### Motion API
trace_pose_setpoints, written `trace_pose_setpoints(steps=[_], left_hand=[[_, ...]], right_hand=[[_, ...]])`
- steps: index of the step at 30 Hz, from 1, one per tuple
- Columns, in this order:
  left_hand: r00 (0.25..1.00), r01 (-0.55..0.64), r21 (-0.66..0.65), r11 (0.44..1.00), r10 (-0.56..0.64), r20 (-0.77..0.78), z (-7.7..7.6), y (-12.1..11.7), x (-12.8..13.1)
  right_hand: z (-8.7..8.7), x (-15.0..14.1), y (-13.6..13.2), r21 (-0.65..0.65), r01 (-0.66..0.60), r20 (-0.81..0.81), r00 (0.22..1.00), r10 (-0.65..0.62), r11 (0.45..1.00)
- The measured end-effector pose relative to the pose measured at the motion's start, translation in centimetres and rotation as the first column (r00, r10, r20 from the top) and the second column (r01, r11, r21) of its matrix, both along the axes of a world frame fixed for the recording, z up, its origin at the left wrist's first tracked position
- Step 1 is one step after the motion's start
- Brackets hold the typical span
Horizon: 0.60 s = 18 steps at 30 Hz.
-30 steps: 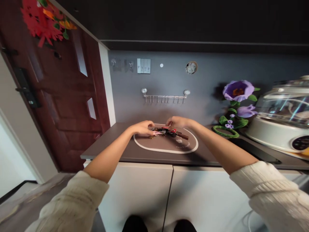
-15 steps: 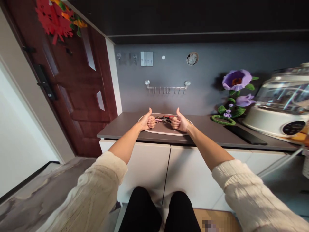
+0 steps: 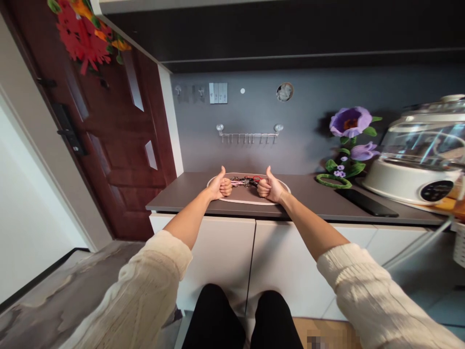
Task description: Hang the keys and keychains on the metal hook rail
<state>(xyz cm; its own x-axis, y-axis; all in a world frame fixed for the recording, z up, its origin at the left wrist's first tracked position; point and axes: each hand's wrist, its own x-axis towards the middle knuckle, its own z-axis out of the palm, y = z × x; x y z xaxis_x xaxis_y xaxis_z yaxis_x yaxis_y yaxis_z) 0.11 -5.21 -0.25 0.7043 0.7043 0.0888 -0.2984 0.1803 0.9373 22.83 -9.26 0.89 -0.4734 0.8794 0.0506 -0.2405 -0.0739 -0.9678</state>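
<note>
Both my arms reach out over an oval tray (image 3: 244,198) with a pale rim on the dark countertop. My left hand (image 3: 221,186) is a fist with the thumb pointing up, above the tray's left side. Over its right side, my right hand (image 3: 269,187) makes the same thumbs-up fist. Neither fist shows anything held. Between the hands, towards the tray's back, lies a small heap of pink, red, black and metallic items (image 3: 245,182), too small to make out and partly hidden by my right hand.
A hook rail (image 3: 249,134) is fixed to the grey wall behind the counter. To the right are a purple flower decoration (image 3: 350,123), a black phone (image 3: 366,202) and a white appliance with a clear top (image 3: 407,179). A dark cabinet (image 3: 276,29) overhangs; a red-brown door (image 3: 119,145) stands left.
The view has shifted slightly, with the wall and counter sitting a little lower in the picture. Both hands keep the thumbs-up shape over the tray; the heap stays put.
</note>
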Motion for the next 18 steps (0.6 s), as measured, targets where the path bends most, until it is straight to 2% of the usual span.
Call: trace_pose_setpoints(steps=[4,6,8,10,13,16,18], left_hand=[[1.0,-0.017,0.05,0.999,0.018,-0.02,1.1,0.5,-0.2],[0.995,-0.091,0.113,0.989,0.094,-0.025,2.0,1.0,-0.3],[0.975,-0.213,0.21,0.954,0.222,-0.02,2.8,1.7,-0.3],[0.922,-0.36,0.327,0.874,0.387,-0.022,3.4,2.5,-0.2],[0.788,-0.497,0.531,0.687,0.613,-0.056,3.8,3.7,0.1],[0.665,-0.458,0.739,0.494,0.742,-0.084,3.6,4.8,0.7],[0.606,-0.383,0.834,0.397,0.79,-0.098,3.1,5.5,1.3]], right_hand=[[0.8,-0.5,0.7,0.031,0.035,0.022,0.999,-0.035,0.999],[1.4,-1.0,1.3,0.089,0.089,0.034,0.995,-0.092,0.992],[2.1,-1.7,1.9,0.168,0.163,0.041,0.984,-0.172,0.972],[2.7,-2.5,2.6,0.25,0.247,0.05,0.962,-0.268,0.936],[3.0,-3.7,4.0,0.358,0.356,0.087,0.908,-0.411,0.863],[2.6,-4.4,5.8,0.449,0.429,0.129,0.837,-0.532,0.784],[2.1,-4.5,6.9,0.517,0.46,0.157,0.778,-0.608,0.722]])
